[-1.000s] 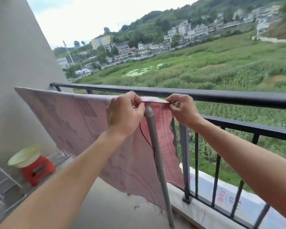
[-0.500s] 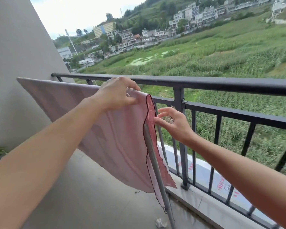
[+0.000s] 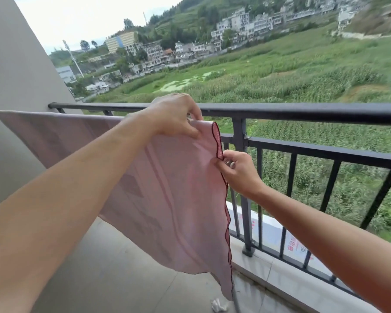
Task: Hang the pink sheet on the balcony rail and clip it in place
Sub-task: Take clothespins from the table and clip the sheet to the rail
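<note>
Head: pink sheet between right fingers

- A plain beige wall closes the balcony on the left.
- The floor is grey concrete; a small white scrap lies on it, near.
- The black balcony rail runs from the wall to the right, above a low pale ledge.
- Far behind are green fields and hillside buildings.
- The sky is white and the daylight is soft.
</note>
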The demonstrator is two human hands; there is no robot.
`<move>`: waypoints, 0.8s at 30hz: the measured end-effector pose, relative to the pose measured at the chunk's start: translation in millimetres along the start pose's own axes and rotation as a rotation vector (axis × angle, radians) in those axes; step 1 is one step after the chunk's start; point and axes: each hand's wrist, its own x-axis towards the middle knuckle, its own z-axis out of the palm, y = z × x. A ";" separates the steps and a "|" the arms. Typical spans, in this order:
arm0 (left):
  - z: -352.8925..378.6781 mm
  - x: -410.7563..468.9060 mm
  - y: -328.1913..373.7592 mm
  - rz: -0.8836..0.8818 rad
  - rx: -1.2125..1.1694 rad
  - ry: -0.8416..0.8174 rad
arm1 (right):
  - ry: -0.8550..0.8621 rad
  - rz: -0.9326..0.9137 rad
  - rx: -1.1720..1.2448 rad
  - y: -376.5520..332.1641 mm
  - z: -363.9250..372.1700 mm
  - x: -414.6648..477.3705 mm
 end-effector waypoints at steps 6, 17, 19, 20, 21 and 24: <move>-15.2 20.1 5.2 0.133 -0.048 -0.082 | 0.145 0.055 -0.143 -24.7 14.7 -11.4; -6.1 54.5 9.9 0.225 0.083 -0.202 | 0.116 0.256 -0.126 -34.1 -7.8 -16.2; -4.9 58.1 2.4 0.232 -0.005 -0.185 | 0.071 0.384 -0.006 -33.5 -24.1 -21.1; -4.6 58.9 -0.3 0.238 -0.033 -0.176 | 0.055 0.428 0.046 -33.0 -32.2 -23.7; -3.9 59.6 -0.7 0.251 -0.044 -0.167 | 0.042 0.465 0.097 -31.7 -40.5 -25.9; -1.0 67.6 6.4 0.296 -0.043 -0.126 | 0.004 0.523 0.133 -31.1 -62.5 -24.3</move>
